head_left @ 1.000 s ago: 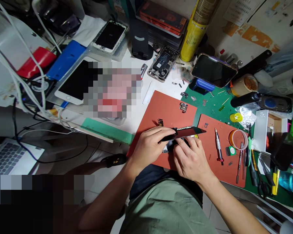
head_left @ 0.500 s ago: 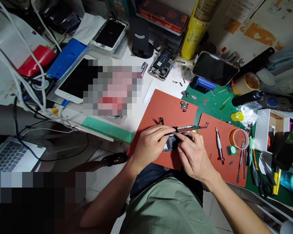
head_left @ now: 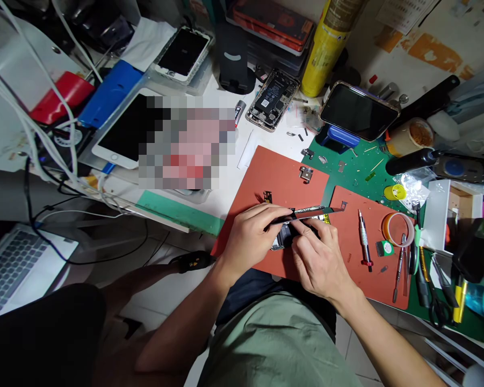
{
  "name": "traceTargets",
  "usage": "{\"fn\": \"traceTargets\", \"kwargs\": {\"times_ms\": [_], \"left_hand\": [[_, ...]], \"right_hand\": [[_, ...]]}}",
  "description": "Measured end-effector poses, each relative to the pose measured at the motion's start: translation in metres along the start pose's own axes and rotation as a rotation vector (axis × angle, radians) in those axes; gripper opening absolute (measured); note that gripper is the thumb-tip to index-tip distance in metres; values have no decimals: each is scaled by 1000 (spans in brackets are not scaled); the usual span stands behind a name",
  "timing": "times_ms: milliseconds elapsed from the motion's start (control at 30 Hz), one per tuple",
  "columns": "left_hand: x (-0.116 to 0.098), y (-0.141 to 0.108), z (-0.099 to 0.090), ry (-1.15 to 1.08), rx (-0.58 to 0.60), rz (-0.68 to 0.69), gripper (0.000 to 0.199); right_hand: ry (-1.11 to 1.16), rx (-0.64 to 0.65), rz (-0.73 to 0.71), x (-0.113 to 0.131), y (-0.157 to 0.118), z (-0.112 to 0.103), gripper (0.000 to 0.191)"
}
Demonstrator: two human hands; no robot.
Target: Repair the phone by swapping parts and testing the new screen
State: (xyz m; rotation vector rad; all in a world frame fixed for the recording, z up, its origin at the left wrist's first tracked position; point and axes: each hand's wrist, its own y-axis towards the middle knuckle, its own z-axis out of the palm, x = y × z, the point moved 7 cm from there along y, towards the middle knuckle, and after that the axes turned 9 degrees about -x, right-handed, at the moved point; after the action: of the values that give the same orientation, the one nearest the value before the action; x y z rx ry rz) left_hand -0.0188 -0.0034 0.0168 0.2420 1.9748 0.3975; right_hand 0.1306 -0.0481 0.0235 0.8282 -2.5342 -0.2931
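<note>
My left hand [head_left: 245, 239] is closed on the edge of a thin dark phone screen [head_left: 316, 213], which it keeps raised and nearly edge-on. Beneath that screen lies an opened phone body [head_left: 281, 239], its inside partly showing. My right hand [head_left: 321, 260] has curled fingers at the phone body's right part, with the index finger reaching inside under the screen. The fingertips are partly hidden by the screen. Both hands are over the red-brown work mat [head_left: 274, 169]. Small phone parts, a metal one [head_left: 305, 174] and a dark one [head_left: 268, 197], lie beyond them.
On the right mat are a screwdriver [head_left: 364, 239], a tape roll [head_left: 397, 230] and a thin metal tool [head_left: 399, 274]. Scissors [head_left: 437, 309] lie further right. A phone on a blue stand [head_left: 360, 111] and another opened phone [head_left: 273, 100] are behind. A person's leg [head_left: 145, 282] is at left.
The hands and raised screen keep nearly the same pose. The whole view has shifted slightly, and the bench items appear a little further right.
</note>
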Motion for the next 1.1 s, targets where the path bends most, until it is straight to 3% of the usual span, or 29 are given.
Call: {"fn": "traceTargets", "kwargs": {"times_ms": [200, 467, 667, 1100], "left_hand": [[-1, 2, 2, -44, 17, -11, 30], [0, 7, 7, 86, 45, -74, 25], [2, 10, 8, 124, 66, -130, 26], [1, 7, 7, 80, 69, 17, 29]], "right_hand": [[12, -16, 29, -1, -1, -1, 10], [74, -164, 25, 2, -14, -8, 7], [57, -152, 51, 2, -11, 0, 6], [70, -165, 58, 1, -7, 0, 9]]}}
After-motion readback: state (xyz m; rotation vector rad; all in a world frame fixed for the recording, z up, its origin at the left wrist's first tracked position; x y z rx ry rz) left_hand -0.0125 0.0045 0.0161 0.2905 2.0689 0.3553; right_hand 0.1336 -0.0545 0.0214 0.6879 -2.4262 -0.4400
